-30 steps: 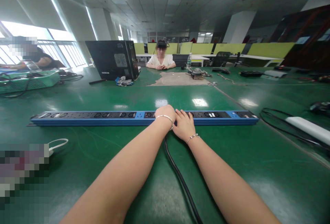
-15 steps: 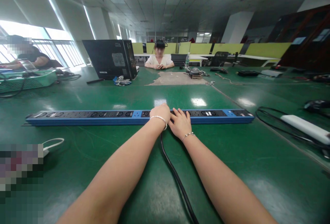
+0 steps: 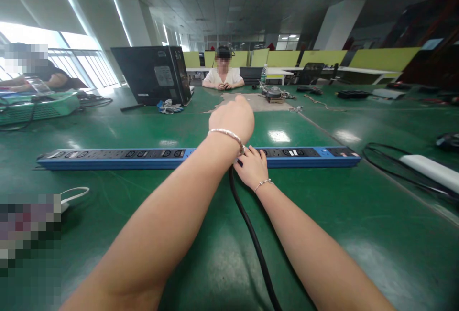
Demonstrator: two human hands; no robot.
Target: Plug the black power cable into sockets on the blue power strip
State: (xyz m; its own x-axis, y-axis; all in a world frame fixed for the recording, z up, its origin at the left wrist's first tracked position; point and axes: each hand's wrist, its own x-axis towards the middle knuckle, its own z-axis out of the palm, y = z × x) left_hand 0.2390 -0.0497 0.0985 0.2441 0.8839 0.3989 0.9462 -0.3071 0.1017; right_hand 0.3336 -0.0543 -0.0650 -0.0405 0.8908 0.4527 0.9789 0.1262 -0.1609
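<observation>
A long blue power strip (image 3: 107, 160) with a row of black sockets lies across the green table. My left hand (image 3: 231, 117) is raised above its middle, closed, its back toward me; the fingers and whatever they hold are hidden behind it. A thick black cable (image 3: 255, 241) runs up from the near edge of the view and disappears behind my left wrist, so its end cannot be seen. Just right of that, my right hand (image 3: 253, 165) rests on the strip, fingers spread over the sockets.
At left stand a green basket (image 3: 53, 108) and a black computer case (image 3: 148, 74), with gloves (image 3: 169, 106) beside it. A white power strip (image 3: 428, 170) with dark cables lies at right. One person (image 3: 223, 74) sits opposite, another (image 3: 46, 74) at far left.
My left hand has lifted up and away from the power strip, staying closed. My right hand has stayed on the strip. The camera view has shifted slightly.
</observation>
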